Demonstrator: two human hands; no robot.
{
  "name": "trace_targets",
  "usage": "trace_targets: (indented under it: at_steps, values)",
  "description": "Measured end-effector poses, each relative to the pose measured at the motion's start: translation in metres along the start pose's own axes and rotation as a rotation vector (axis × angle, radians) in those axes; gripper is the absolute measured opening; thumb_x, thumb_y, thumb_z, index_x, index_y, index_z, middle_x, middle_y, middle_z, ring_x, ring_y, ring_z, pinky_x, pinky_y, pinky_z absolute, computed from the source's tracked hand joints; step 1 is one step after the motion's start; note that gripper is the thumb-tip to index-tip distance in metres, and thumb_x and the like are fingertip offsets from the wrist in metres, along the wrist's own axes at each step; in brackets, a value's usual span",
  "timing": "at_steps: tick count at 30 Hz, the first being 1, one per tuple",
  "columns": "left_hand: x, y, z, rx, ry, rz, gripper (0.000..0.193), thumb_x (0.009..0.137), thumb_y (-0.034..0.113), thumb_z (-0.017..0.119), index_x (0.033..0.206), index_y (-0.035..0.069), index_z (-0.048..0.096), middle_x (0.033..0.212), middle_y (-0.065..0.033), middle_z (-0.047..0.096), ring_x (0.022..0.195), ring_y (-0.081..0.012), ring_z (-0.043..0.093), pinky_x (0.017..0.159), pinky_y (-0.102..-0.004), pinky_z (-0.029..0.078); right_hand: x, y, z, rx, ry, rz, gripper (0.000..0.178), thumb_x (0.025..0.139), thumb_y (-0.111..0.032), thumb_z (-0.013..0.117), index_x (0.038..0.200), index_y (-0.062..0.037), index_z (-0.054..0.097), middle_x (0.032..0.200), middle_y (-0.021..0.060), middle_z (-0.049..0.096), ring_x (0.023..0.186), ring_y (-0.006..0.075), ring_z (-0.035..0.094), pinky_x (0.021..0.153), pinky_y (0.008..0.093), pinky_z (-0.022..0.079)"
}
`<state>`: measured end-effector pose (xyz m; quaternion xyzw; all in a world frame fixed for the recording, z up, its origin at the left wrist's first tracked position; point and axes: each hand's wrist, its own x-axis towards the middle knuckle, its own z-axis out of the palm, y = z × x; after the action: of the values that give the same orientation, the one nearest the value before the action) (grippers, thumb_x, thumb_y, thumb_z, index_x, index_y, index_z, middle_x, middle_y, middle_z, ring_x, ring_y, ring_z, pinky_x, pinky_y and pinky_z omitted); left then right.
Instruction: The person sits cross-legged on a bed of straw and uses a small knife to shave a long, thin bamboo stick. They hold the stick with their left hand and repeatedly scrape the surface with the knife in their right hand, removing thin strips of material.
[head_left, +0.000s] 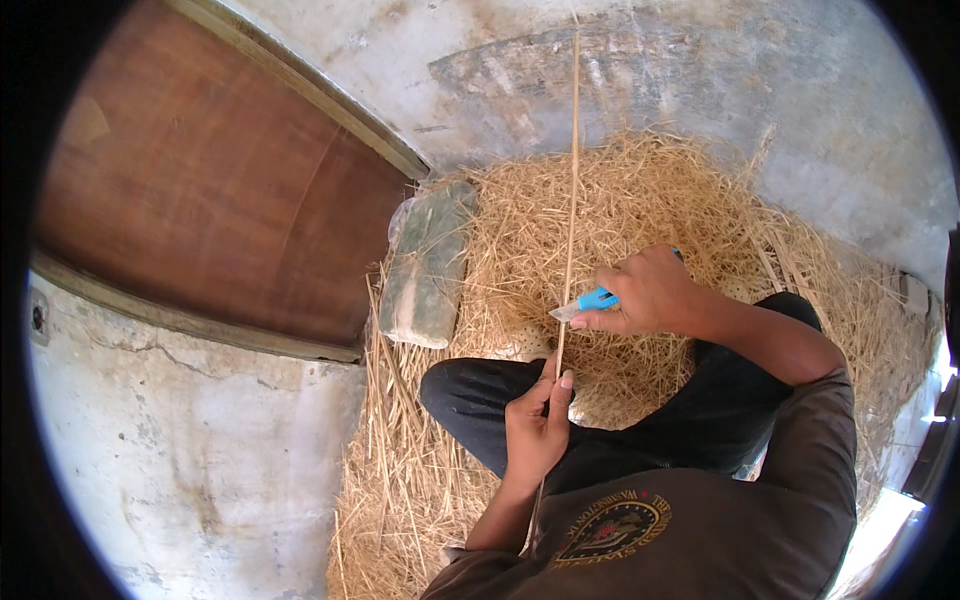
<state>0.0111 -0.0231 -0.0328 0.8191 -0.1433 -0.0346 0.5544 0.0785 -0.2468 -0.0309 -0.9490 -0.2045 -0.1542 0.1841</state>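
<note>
A long, thin pale strip (574, 160), which looks like split bamboo, runs from my lap up toward the far wall. My left hand (537, 425) pinches its near part between thumb and fingers. In my right hand (645, 292) is a utility knife (597, 299) with a blue handle. Its blade points left and lies against the strip, a little beyond my left hand. Part of the knife's handle is hidden inside my right fist. Below the hands are my crossed legs in dark trousers.
Pale shavings (640, 190) heap up in front of me and spread on both sides. A worn greenish block (428, 265) lies at the left, near a brown wooden door panel (220, 180). Stained plaster walls (800, 90) stand ahead and at the left.
</note>
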Motion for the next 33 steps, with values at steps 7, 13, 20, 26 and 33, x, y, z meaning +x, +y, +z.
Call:
trace_targets:
  at_steps: [7,13,20,26,33]
  values:
    - [0.001,-0.006,-0.004,0.219,0.028,0.019,0.018,0.092,0.008,0.058,0.095,-0.008,0.065,0.102,-0.0287,0.062,0.074,-0.0212,0.069,0.06,-0.0295,0.05,0.009,0.006,0.013,-0.02,-0.006,-0.038,0.067,0.077,-0.072,0.054,0.06,-0.0071,0.059,0.04,0.0081,0.046,0.036,0.0259,0.052,0.037,0.0382,0.037]
    - [0.002,-0.009,-0.003,0.122,-0.009,-0.035,0.017,0.091,0.007,0.058,0.097,-0.007,0.065,0.098,-0.0281,0.064,0.076,-0.0207,0.07,0.062,-0.0275,0.05,0.013,0.026,0.031,-0.158,0.092,0.006,0.069,0.078,-0.075,0.048,0.059,-0.0089,0.055,0.043,0.0064,0.046,0.038,0.0245,0.05,0.038,0.0372,0.037]
    - [-0.019,-0.011,0.002,-0.059,-0.03,-0.09,0.015,0.093,0.007,0.056,0.095,-0.006,0.064,0.077,-0.0207,0.064,0.067,-0.0031,0.051,0.061,-0.0231,0.046,0.043,0.098,0.015,-0.222,-0.172,0.33,0.067,0.084,-0.072,0.04,0.074,-0.0113,0.065,0.057,0.0059,0.058,0.051,0.0221,0.057,0.048,0.0381,0.044]
    - [-0.054,-0.015,-0.025,0.002,-0.238,-0.168,0.016,0.093,0.008,0.057,0.095,-0.005,0.065,0.069,-0.0079,0.061,0.062,-0.003,0.045,0.06,-0.0213,0.043,0.033,0.233,-0.001,-0.302,0.17,0.912,0.072,0.089,-0.069,0.034,0.065,-0.0056,0.059,0.05,0.0123,0.051,0.05,0.0244,0.054,0.051,0.0432,0.042]
    - [-0.013,-0.014,-0.023,-0.234,-0.005,-0.329,0.021,0.098,0.014,0.052,0.09,-0.005,0.058,0.061,0.0069,0.037,0.059,-0.0018,0.032,0.056,-0.0198,0.035,0.032,0.11,-0.015,0.03,0.055,0.604,0.069,0.09,-0.064,0.041,0.063,-0.0037,0.059,0.051,0.0099,0.05,0.048,0.0248,0.051,0.05,0.0401,0.041]
